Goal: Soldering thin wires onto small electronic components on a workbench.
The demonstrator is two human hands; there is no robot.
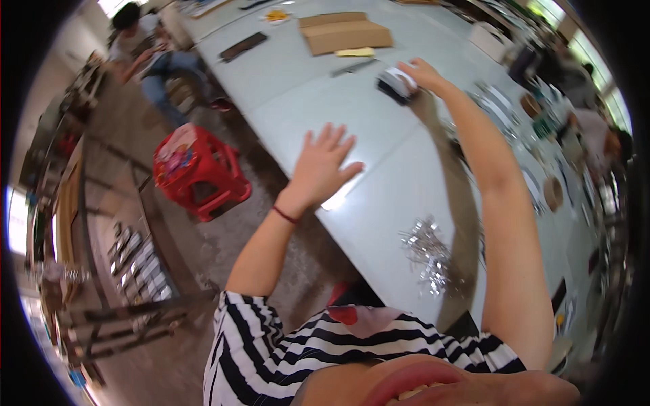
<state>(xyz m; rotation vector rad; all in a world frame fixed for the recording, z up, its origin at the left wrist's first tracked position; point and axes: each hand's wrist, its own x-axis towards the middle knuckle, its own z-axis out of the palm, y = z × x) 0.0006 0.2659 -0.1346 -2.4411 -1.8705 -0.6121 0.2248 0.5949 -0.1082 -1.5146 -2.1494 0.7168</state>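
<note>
The right hand [421, 73] has its grip closed around a small black and white box [396, 84] far out on the pale counter [379, 203], while the left hand [323, 166] lies open and flat on the counter, holding nothing.

A flat brown cardboard box [345, 32] lies on the pale table [379, 196], well beyond the fingertips of the right hand [418, 73] and to their left; it is rectangular, folded flat, with one flap open at its top; a small pale yellow packet [355, 52] lies just beside its near edge, between the box and those fingers; both are far ahead of the fingers of the left hand [323, 166], which lies flat on the table.
</note>
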